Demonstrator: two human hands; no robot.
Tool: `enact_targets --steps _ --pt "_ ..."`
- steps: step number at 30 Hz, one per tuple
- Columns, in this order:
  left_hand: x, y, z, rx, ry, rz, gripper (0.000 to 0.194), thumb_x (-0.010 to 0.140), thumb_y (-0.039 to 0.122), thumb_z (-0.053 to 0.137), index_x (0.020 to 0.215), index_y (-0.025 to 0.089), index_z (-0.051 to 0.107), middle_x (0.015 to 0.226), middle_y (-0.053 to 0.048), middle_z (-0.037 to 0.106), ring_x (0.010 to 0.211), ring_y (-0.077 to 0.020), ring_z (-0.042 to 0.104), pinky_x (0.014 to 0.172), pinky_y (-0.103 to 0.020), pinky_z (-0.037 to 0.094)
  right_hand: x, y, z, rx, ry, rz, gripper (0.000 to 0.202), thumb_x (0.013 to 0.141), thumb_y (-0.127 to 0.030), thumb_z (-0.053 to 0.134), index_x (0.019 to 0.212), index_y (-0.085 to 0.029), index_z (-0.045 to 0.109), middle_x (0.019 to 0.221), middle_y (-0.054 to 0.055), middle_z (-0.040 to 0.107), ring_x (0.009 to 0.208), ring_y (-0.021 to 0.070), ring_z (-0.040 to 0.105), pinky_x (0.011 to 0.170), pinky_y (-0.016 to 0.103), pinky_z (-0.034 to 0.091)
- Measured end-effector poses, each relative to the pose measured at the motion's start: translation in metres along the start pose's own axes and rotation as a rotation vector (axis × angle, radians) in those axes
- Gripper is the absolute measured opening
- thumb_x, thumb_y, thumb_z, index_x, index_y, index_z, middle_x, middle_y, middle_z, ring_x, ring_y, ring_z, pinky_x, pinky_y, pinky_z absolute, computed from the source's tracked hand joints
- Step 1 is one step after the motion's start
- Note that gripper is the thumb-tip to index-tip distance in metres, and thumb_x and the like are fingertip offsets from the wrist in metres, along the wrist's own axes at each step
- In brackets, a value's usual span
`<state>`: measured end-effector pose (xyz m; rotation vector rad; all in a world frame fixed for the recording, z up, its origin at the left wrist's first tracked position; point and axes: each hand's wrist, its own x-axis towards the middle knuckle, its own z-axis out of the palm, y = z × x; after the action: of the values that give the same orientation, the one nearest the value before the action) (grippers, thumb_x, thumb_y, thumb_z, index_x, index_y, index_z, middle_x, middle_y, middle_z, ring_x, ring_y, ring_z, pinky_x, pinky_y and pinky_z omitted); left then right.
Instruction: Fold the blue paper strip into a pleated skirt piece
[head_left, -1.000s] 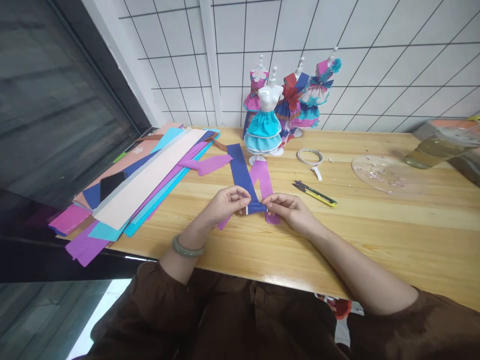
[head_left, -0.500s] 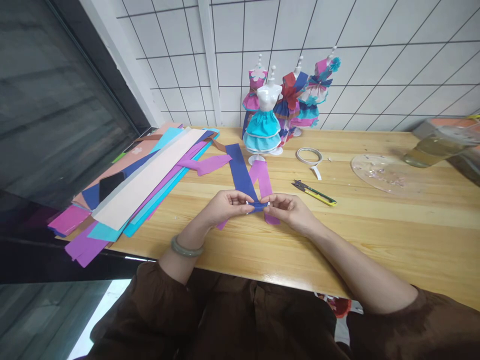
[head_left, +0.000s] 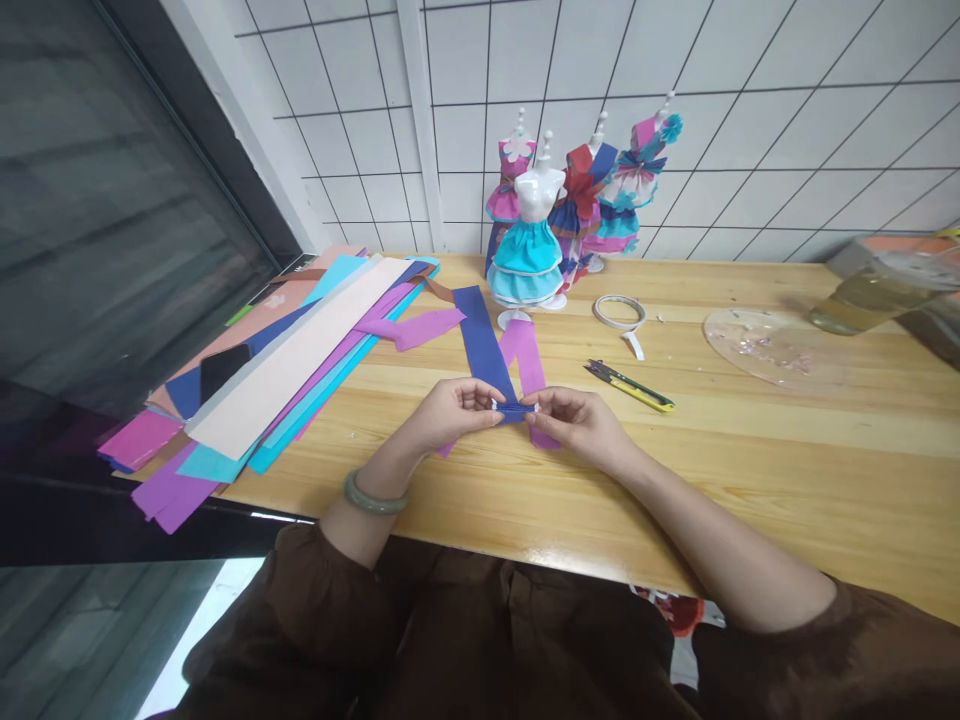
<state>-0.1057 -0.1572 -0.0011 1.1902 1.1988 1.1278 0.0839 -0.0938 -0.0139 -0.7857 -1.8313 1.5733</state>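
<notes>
— What are the two hands doing at the near edge of the light wooden counter [head_left: 750, 470]?

— The left hand [head_left: 448, 410] and the right hand [head_left: 577, 420] face each other, fingertips pressed together on the near end of a long dark blue paper strip [head_left: 480, 345]. Each hand pinches that end, which is gathered narrow between them.

— And where does the strip go?

— It runs away from the hands across the counter, toward the far edge, ending near the base of a small white mannequin in a turquoise tiered paper skirt [head_left: 531, 245]. A purple paper strip [head_left: 527, 360] lies just beside it, partly under the right hand.

— What else is around?

— A fanned stack of long coloured paper sheets [head_left: 285, 365] covers the left end of the counter — pink, blue, cream, turquoise. A roll of white tape [head_left: 619, 312] sits behind the right hand, and a yellow-and-black utility knife [head_left: 630, 387] lies between them. More dressed mannequins [head_left: 600, 190] stand at the far edge against the tiled wall. A green bangle [head_left: 373, 497] circles the left wrist.
</notes>
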Motion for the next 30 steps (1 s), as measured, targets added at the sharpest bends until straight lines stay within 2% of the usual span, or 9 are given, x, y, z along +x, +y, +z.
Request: enact_targets --steps 8,20,30 --pt "0.0 0.001 0.003 0.068 0.055 -0.018 0.028 0.06 0.025 0.069 0.082 0.011 0.059 0.066 0.001 0.054 0.061 -0.0065 0.049 0.06 -0.02 0.039 -0.002 -0.003 -0.001 -0.099 0.011 -0.032 0.025 0.072 -0.033 0.061 0.088 -0.014 0.061 0.067 0.0 0.057 0.055 0.0091 0.047 0.051 0.022 0.037" --pt "0.001 0.0 0.003 0.018 0.055 0.027 0.025 0.063 0.028 0.067 0.079 0.01 0.062 0.066 -0.002 0.059 0.061 -0.0083 0.053 0.059 -0.022 0.041 -0.002 -0.006 -0.004 -0.26 0.035 -0.11 0.021 0.075 -0.033 0.057 0.085 -0.015 0.063 0.077 0.005 0.062 0.063 0.013 0.053 0.057 0.025 0.042" --pt "0.002 -0.003 -0.002 -0.005 0.067 0.005 0.036 0.063 0.024 0.068 0.095 0.009 0.06 0.071 -0.004 0.06 0.068 -0.0108 0.057 0.069 -0.027 0.046 -0.003 -0.01 -0.004 -0.309 0.06 -0.175 0.017 0.076 -0.029 0.056 0.083 -0.017 0.065 0.077 0.005 0.062 0.066 0.0141 0.054 0.058 0.026 0.042"
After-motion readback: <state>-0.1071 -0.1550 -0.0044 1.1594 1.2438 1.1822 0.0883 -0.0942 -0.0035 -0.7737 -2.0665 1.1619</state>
